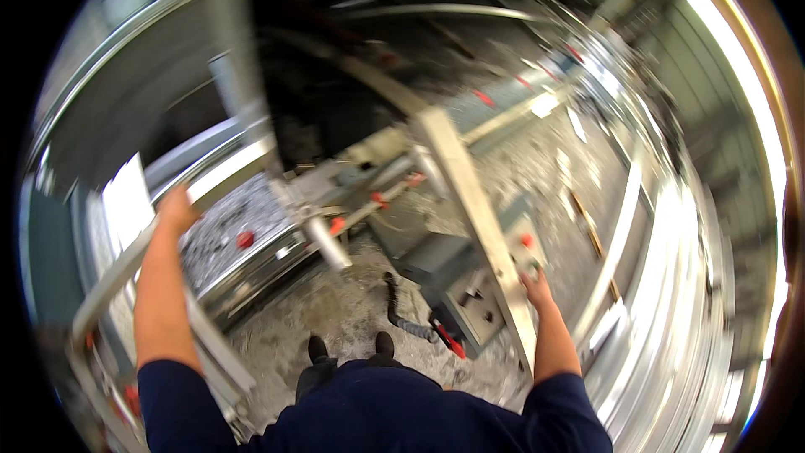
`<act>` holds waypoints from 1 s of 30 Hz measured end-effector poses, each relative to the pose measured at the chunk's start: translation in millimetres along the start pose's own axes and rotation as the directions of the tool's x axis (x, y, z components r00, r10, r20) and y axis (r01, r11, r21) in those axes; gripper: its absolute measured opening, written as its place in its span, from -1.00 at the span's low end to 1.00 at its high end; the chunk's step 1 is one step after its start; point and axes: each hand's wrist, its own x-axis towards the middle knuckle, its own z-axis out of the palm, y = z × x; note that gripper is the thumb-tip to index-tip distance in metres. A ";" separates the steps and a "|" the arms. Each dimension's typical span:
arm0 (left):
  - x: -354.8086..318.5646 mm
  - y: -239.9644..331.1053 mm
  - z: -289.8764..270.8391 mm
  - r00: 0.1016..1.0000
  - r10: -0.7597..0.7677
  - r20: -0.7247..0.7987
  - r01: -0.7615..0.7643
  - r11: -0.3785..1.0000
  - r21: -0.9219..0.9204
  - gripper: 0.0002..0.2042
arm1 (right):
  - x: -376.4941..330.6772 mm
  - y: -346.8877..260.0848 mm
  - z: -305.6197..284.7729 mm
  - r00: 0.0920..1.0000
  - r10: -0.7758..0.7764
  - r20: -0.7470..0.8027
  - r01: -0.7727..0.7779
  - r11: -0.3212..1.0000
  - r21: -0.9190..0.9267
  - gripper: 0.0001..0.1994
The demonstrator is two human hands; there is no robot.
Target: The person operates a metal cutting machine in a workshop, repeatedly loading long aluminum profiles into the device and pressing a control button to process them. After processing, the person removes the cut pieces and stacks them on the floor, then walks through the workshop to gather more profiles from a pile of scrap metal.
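Left hand (177,210) at nine o'clock, on a long, pale metal bar (231,174), seemingly steadying it; blur hides whether it's gripping. At four, the right hand (537,289) meets a grey control panel (516,253), finger closure unclear, the round red button (526,241) apparently placed for quick reach.

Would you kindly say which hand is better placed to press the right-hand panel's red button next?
Probably the right hand: it is at the panel, below the red button; the left hand is far across, at the pale bar.
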 end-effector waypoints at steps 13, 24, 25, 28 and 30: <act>20.1 54.9 -40.1 0.998 0.027 0.052 -0.031 0.996 0.081 -0.33 | -21.9 -18.3 -9.5 0.965 -0.031 -0.261 0.004 0.995 -0.105 -0.19; 25.0 54.7 -45.4 0.991 -0.025 0.131 0.022 0.999 0.025 -0.32 | -2.5 -37.7 -34.7 0.996 -0.011 -0.083 -0.011 0.967 -0.255 -0.42; 24.7 54.3 -45.0 0.990 -0.032 0.134 0.027 0.999 0.035 -0.32 | -0.6 -37.2 -35.4 0.997 -0.025 -0.070 0.006 0.965 -0.261 -0.42; 27.3 53.8 -41.8 0.988 -0.041 0.147 0.036 0.999 0.041 -0.30 | 1.5 -32.0 -37.9 0.996 -0.053 -0.066 0.035 0.966 -0.255 -0.44; 27.5 55.3 -41.4 0.987 -0.044 0.154 0.038 0.998 0.041 -0.30 | -0.4 -32.7 -40.2 0.996 -0.059 -0.070 0.041 0.969 -0.244 -0.43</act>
